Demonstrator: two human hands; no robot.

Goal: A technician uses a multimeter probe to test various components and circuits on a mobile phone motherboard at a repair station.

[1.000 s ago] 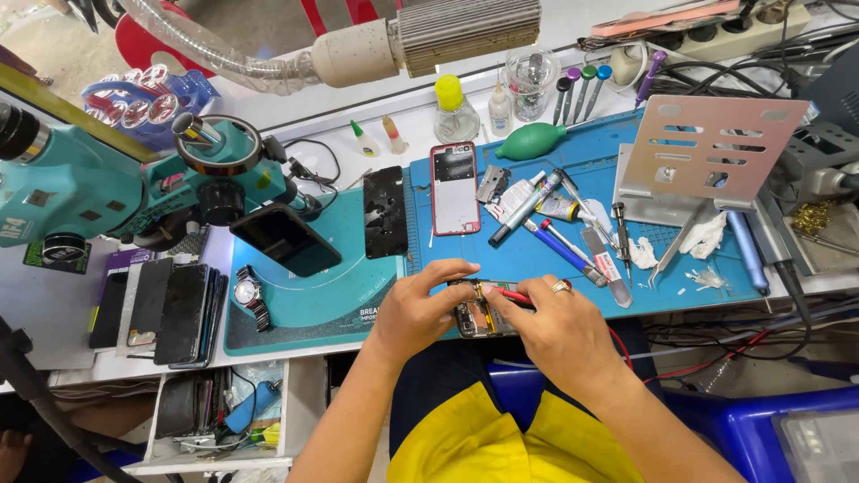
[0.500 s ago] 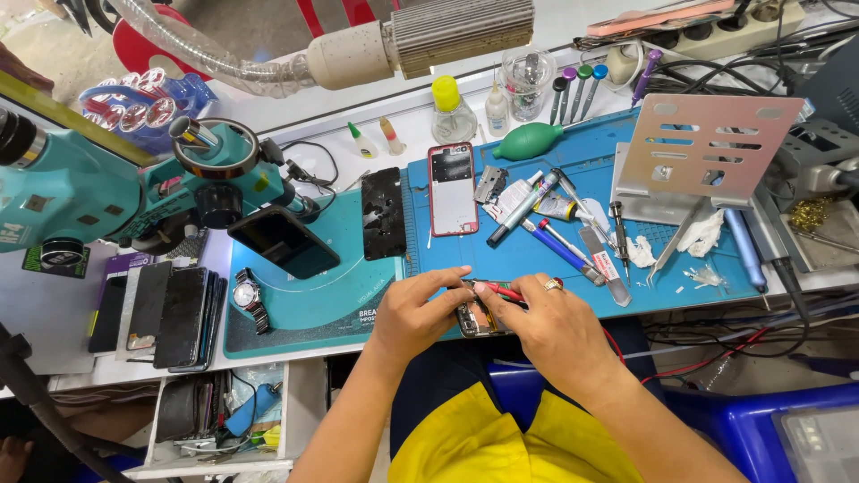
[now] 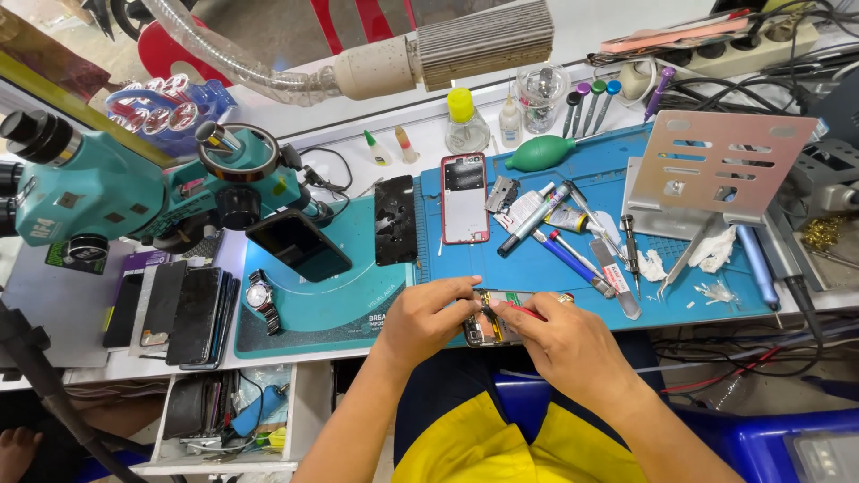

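Working at the front edge of the blue repair mat (image 3: pixel 573 259), both hands meet over an opened phone (image 3: pixel 490 324) that lies at the mat's near rim, just in front of the person's body. The left hand (image 3: pixel 428 317) curls over the phone's left side, fingers pinched narrow on its top edge to steady it. The right hand (image 3: pixel 573 344) closes around a thin red-handled tool (image 3: pixel 526 310), its tip pointing left into the phone's exposed inside. Which part the tip touches is hard to tell, since the fingers crowd that spot.

The phone's long axis seems to run away from the person, toward the back of the mat, though much of the body is hidden under the hands. Both hands are on it; the left covers more of it, while the right comes in from the right with the tool nearly crosswise to that axis.

Farther back on the mat lies a red-framed phone back (image 3: pixel 464 199), upright to the view, with a dark screen panel (image 3: pixel 395 220) just left of it. To the right of the mat's middle are scattered screwdrivers and pens (image 3: pixel 559 237), and beyond them a perforated metal stand (image 3: pixel 720 165). Left of the mat stands a teal microscope (image 3: pixel 116 192), on the counter (image 3: pixel 54 309), with a wristwatch (image 3: pixel 259 300) near its base.
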